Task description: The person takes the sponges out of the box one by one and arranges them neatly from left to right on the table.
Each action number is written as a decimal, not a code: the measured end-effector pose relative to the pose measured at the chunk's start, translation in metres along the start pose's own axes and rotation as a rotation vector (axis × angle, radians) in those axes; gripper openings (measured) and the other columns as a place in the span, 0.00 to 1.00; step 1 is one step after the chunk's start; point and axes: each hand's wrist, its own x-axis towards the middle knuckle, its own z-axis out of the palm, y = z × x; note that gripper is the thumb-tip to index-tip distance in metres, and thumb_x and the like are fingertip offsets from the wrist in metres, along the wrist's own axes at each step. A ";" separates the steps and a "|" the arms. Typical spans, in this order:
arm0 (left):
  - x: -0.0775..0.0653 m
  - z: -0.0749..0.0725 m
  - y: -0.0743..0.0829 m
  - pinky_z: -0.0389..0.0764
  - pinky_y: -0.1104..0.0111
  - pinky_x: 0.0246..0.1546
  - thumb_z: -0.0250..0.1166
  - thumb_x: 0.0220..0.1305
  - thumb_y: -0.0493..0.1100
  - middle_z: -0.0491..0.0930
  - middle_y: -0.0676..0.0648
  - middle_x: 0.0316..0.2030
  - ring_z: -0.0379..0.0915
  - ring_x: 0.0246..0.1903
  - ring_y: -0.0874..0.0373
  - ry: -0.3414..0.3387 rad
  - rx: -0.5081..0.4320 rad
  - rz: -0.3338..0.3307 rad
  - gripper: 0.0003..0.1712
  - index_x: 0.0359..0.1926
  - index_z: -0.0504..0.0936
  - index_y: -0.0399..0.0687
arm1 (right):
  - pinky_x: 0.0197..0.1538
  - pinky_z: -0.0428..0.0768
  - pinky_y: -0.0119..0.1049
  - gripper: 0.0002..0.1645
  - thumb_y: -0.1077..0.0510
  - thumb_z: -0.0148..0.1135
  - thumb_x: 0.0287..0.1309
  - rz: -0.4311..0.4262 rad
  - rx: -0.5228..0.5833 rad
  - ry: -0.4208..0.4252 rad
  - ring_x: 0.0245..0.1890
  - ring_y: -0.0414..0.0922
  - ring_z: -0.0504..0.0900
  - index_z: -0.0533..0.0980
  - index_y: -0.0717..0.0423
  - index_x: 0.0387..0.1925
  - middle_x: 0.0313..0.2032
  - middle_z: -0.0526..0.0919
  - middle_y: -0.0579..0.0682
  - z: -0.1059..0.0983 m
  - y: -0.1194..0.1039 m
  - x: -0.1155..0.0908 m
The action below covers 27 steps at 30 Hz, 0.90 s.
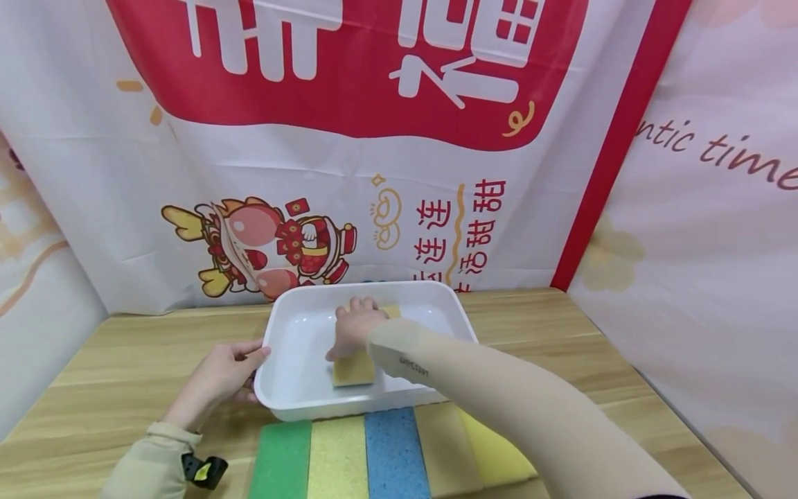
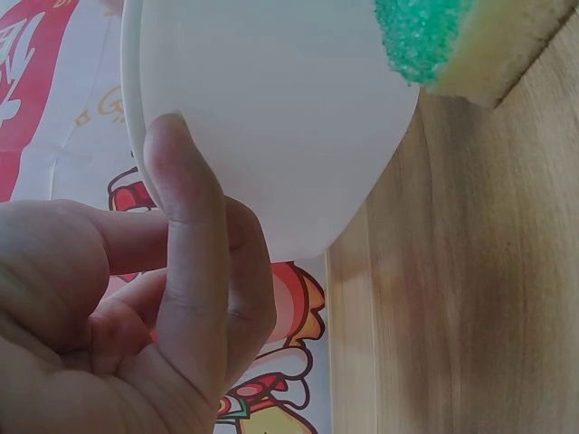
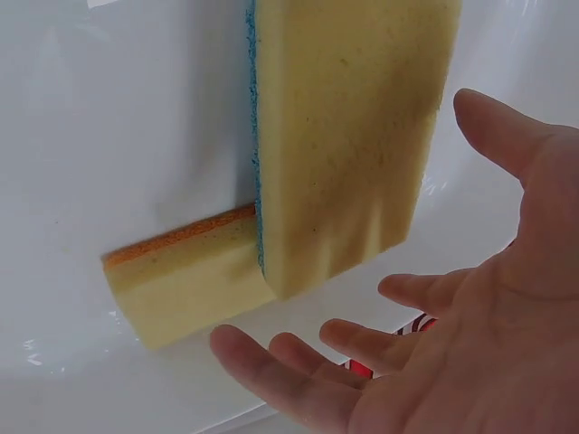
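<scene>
A white tray (image 1: 299, 360) stands on the wooden table (image 1: 125, 367). My left hand (image 1: 218, 378) grips its left rim, thumb on top and fingers curled beneath; in the left wrist view the thumb of that hand (image 2: 172, 298) lies against the tray's outer wall (image 2: 271, 108). My right hand (image 1: 355, 326) hovers inside the tray with fingers spread, over a yellow sponge (image 1: 353, 367). In the right wrist view the open hand (image 3: 470, 334) is just off a yellow sponge with a blue backing (image 3: 353, 136), which lies across an orange-backed sponge (image 3: 181, 280).
A row of sponges lies in front of the tray: green (image 1: 282, 457), yellow (image 1: 337, 457), blue (image 1: 395, 454), tan (image 1: 442, 447) and yellow (image 1: 495, 450). Printed banners wall in the table at the back and both sides.
</scene>
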 end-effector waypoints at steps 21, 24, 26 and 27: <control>0.000 0.000 0.001 0.85 0.59 0.27 0.57 0.74 0.48 0.78 0.38 0.37 0.77 0.27 0.51 0.000 -0.009 0.000 0.30 0.67 0.67 0.31 | 0.40 0.78 0.42 0.44 0.40 0.71 0.51 0.044 0.049 -0.059 0.40 0.47 0.72 0.67 0.44 0.68 0.57 0.64 0.56 0.015 -0.013 0.003; -0.001 0.000 0.001 0.85 0.59 0.27 0.57 0.74 0.48 0.78 0.37 0.37 0.77 0.27 0.51 0.000 -0.004 -0.006 0.31 0.67 0.67 0.31 | 0.40 0.80 0.43 0.43 0.41 0.71 0.51 0.046 0.043 -0.054 0.41 0.49 0.71 0.66 0.45 0.68 0.57 0.64 0.57 0.018 -0.016 0.007; -0.001 0.000 0.001 0.85 0.59 0.27 0.57 0.74 0.48 0.78 0.37 0.38 0.78 0.27 0.51 0.001 -0.004 -0.006 0.31 0.67 0.67 0.31 | 0.40 0.81 0.44 0.44 0.42 0.72 0.51 0.052 0.054 -0.059 0.41 0.50 0.72 0.66 0.45 0.68 0.58 0.63 0.58 0.019 -0.017 0.010; -0.002 0.000 0.001 0.85 0.59 0.27 0.57 0.74 0.48 0.78 0.37 0.38 0.78 0.27 0.51 0.002 -0.003 -0.006 0.30 0.67 0.67 0.31 | 0.40 0.81 0.45 0.43 0.43 0.72 0.51 0.057 0.063 -0.064 0.41 0.50 0.72 0.66 0.45 0.68 0.58 0.63 0.58 0.019 -0.017 0.010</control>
